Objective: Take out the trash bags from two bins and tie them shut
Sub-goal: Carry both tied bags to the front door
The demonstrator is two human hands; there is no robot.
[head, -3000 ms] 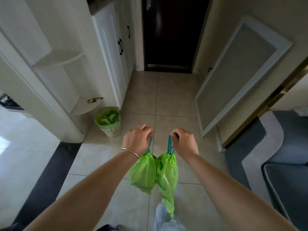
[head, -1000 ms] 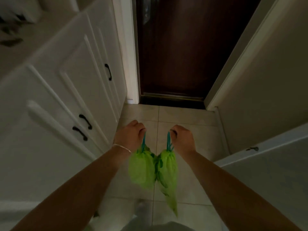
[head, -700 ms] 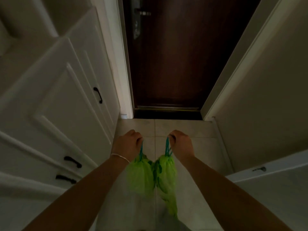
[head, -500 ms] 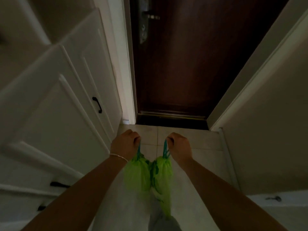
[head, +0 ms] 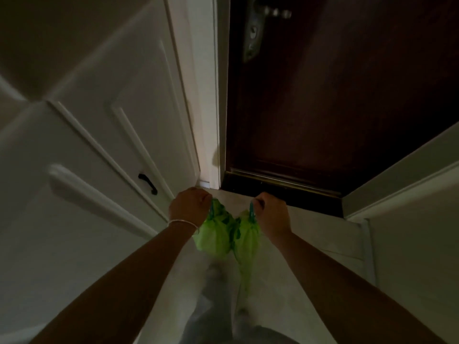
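Note:
Two small bright green trash bags hang side by side in front of me, gathered shut at the top by teal drawstrings. My left hand (head: pixel 190 207), with a thin bracelet on the wrist, is closed on the drawstring of the left bag (head: pixel 214 235). My right hand (head: pixel 272 213) is closed on the drawstring of the right bag (head: pixel 248 240), which has a long tail that dangles lower. The bags touch each other and hang above the tiled floor. No bin is in view.
A dark brown door (head: pixel 335 95) with a metal lock plate (head: pixel 253 38) stands shut straight ahead, its threshold (head: pixel 285 192) just beyond my hands. White cabinet doors with a black handle (head: pixel 148 183) line the left. A pale wall (head: pixel 409 219) closes in on the right. The passage is dim and narrow.
I have walked forward from the open hall to the door, with both bags still hanging from my hands. The bin on the left has dropped out of view and the light has dimmed.

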